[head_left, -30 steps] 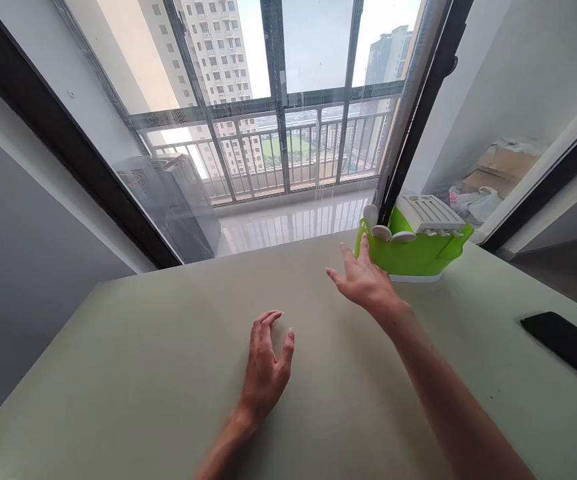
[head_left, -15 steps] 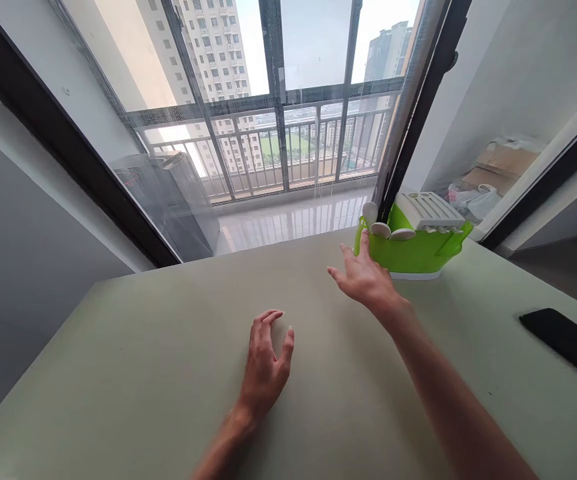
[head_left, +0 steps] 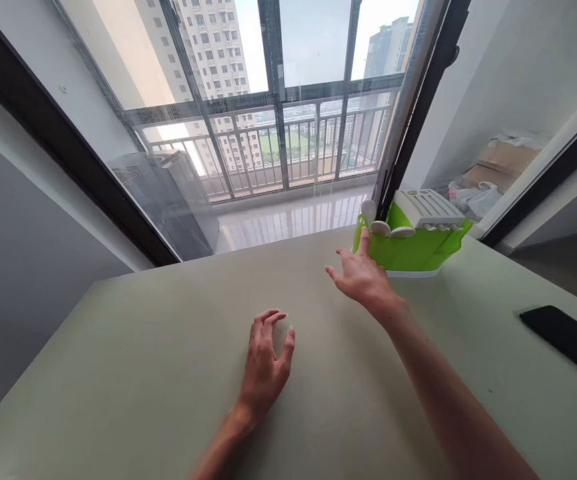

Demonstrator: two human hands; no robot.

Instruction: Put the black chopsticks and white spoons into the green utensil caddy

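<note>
At the back right of the pale green table [head_left: 168, 360] stands a bright green utensil holder [head_left: 408, 252] with a white base and a white slotted top [head_left: 431, 208]. Several white rounded pieces, like spoon heads, show along its front left rim; one white rounded piece [head_left: 368, 211] stands upright at the corner. My right hand [head_left: 363, 275] reaches to the holder's left end, fingers spread, the index finger over its front corner; whether it touches I cannot tell. Resting on the table left of centre, my left hand [head_left: 268, 360] has its fingers curved and thumb apart, with nothing between them.
A black flat object [head_left: 568, 340] lies at the table's right side. Behind the table are dark-framed glass doors [head_left: 408, 133] and a balcony with a railing [head_left: 298, 150]. A grey cabinet-like appliance [head_left: 173, 200] and cardboard boxes with bags [head_left: 503, 160] stand beyond the glass.
My right hand has shifted very slightly left at the holder's end, its fingers still spread. The left hand stays nearly in place. The holder stands where it was.
</note>
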